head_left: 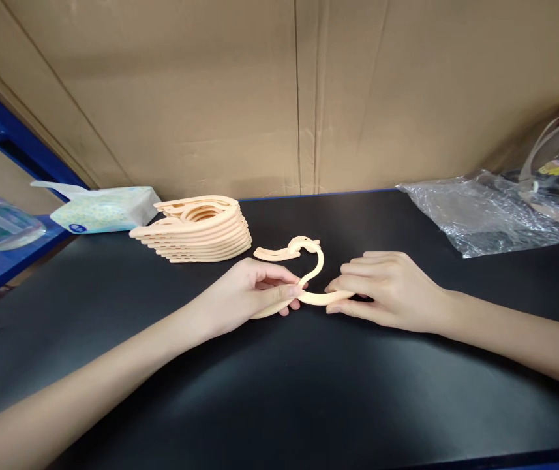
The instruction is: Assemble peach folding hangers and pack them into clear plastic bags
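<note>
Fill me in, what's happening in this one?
A person holds a peach-coloured hanger in both hands at a black table. The left hand pinches it near the base of its hook, and the right hand grips one arm. Beyond the left hand stands a stack of similar peach pieces, beside a tissue pack. Clear plastic wrapping lies at the right.

Softly, evenly lit.
Shines dully on the table (279, 405), glints off the bag (460, 219) at its back right, stretches at the bottle (12, 225) left of it.
</note>
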{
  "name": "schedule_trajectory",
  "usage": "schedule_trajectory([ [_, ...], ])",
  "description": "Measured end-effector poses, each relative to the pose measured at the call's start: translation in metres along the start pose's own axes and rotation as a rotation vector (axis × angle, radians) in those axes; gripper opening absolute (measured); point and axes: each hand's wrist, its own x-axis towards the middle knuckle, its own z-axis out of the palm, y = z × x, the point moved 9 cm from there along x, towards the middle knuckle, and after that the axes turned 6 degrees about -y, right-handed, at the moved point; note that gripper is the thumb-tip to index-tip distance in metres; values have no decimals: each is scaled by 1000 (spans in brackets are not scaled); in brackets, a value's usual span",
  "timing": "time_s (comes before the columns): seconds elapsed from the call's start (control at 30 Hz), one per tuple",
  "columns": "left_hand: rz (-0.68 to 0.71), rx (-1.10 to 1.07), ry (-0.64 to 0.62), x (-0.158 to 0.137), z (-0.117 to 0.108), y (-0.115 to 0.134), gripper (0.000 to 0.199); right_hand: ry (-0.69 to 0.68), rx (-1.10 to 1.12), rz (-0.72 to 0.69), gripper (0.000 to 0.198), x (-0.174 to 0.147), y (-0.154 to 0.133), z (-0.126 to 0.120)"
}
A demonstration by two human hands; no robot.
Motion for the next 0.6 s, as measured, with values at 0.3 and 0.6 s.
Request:
schedule_trajectory([
  [0.3, 143, 629, 90, -6, 10, 17, 27, -22, 74, 236, 42, 1, 28, 3],
  [0.6, 238, 809, 84, -10, 19, 23, 22, -15, 57, 281, 49, 0, 31, 3],
])
